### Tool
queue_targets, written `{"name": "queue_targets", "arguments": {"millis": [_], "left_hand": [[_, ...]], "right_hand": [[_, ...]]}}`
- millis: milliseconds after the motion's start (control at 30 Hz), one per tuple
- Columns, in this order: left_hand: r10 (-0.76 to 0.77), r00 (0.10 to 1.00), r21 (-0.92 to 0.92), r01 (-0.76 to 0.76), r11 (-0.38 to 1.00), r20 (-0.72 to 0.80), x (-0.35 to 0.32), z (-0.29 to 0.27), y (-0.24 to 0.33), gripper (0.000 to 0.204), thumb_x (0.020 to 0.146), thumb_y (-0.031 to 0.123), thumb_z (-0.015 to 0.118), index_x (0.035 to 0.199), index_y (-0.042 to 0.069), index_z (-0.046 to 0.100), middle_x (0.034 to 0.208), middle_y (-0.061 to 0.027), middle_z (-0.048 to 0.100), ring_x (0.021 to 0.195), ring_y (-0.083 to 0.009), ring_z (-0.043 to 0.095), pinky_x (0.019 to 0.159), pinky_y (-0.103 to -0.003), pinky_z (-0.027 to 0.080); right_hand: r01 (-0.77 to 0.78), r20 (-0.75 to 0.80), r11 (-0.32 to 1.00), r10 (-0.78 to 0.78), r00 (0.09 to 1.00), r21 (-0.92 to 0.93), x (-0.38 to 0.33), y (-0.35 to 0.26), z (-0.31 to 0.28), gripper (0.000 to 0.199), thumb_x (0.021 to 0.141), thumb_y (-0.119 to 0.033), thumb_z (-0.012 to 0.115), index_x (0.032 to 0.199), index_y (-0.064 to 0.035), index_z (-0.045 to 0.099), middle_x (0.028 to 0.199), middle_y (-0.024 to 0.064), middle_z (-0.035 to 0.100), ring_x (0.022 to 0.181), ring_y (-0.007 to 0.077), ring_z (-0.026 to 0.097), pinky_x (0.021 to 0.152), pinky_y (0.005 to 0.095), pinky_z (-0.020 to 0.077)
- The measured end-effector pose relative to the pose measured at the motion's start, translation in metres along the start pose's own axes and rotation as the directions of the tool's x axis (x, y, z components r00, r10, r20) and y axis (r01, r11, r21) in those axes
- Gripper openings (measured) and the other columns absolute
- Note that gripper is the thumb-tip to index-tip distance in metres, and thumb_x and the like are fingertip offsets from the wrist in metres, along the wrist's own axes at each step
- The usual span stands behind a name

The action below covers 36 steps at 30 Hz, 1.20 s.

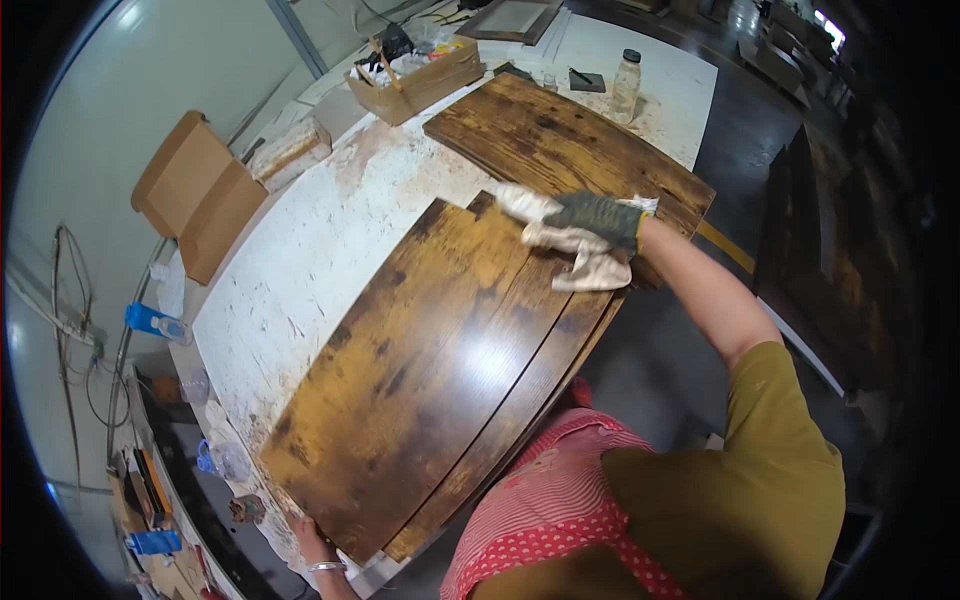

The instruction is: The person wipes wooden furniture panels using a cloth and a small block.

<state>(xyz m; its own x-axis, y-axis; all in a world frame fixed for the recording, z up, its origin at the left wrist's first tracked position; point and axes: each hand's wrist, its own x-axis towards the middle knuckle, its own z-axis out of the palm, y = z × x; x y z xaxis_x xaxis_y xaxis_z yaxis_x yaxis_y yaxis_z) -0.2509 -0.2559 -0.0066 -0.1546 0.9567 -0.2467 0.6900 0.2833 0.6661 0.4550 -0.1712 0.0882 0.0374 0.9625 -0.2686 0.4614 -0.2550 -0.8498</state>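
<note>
A long, dark-mottled brown wooden board [400,360] lies on a stack of similar boards in front of me. At its far right end my right hand [600,220], in a dark green glove, grips a bunched white cloth [590,268] that hangs over the board's end. Part of the cloth and glove is blurred by motion. My left hand [315,542], bare with a bangle at the wrist, holds the near left end of the board at its edge; its fingers are partly hidden. Another brown board [570,140] lies beyond, crosswise.
The boards rest on a white stained worktable [290,290]. On its far side stand a cardboard box of supplies [420,85], an open carton [200,200] and a jar with a dark lid [626,86]. More dark boards [830,260] stand to the right. Blue-labelled bottles [155,322] sit at left.
</note>
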Motion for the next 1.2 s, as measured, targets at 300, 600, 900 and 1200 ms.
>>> {"name": "queue_targets", "arguments": {"millis": [300,600,900,1200], "left_hand": [[0.086,0.759,-0.061,-0.163,0.985,-0.646,0.027,-0.005,0.036,0.046,0.094,0.033,0.046,0.111,-0.009,0.053,0.109,-0.0232,0.058,0.096,-0.0316,0.055,0.084,-0.037,0.045],[0.316,0.836,0.077,-0.317,0.945,-0.448,0.049,0.028,0.262,0.047,0.093,0.037,0.047,0.113,-0.005,0.055,0.111,-0.0182,0.059,0.096,-0.0291,0.055,0.082,-0.037,0.044],[0.850,0.513,-0.207,-0.824,0.527,0.122,0.202,0.300,0.506,0.022,0.088,0.017,0.054,0.086,-0.005,0.055,0.076,-0.0145,0.059,0.068,-0.0193,0.052,0.067,-0.030,0.043],[0.898,0.334,0.284,-0.925,0.254,0.286,0.253,0.471,0.607,0.048,0.082,0.034,0.059,0.117,0.003,0.049,0.104,-0.0276,0.055,0.098,-0.0434,0.053,0.082,-0.046,0.044]], "right_hand": [[0.339,0.228,0.905,-0.398,0.889,0.257,0.022,0.034,0.025,0.023,0.083,-0.019,0.057,0.100,-0.0041,0.063,0.095,0.0186,0.063,0.087,0.0296,0.060,0.076,0.0333,0.0451],[0.550,0.193,0.806,-0.516,0.834,-0.220,-0.168,0.092,-0.081,0.023,0.081,-0.020,0.066,0.096,-0.0034,0.061,0.088,0.0049,0.062,0.081,0.0130,0.056,0.072,0.0311,0.0465],[0.244,-0.260,0.731,-0.502,0.825,-0.638,-0.303,0.171,-0.039,0.043,0.073,-0.036,0.068,0.100,-0.0042,0.057,0.095,0.0134,0.052,0.097,0.0317,0.051,0.087,0.0386,0.0412],[-0.041,-0.014,0.086,0.560,0.829,0.995,-0.286,0.207,-0.011,0.019,0.086,-0.025,0.061,0.092,-0.0065,0.061,0.087,0.0074,0.062,0.075,0.0174,0.061,0.068,0.0332,0.0502]]}}
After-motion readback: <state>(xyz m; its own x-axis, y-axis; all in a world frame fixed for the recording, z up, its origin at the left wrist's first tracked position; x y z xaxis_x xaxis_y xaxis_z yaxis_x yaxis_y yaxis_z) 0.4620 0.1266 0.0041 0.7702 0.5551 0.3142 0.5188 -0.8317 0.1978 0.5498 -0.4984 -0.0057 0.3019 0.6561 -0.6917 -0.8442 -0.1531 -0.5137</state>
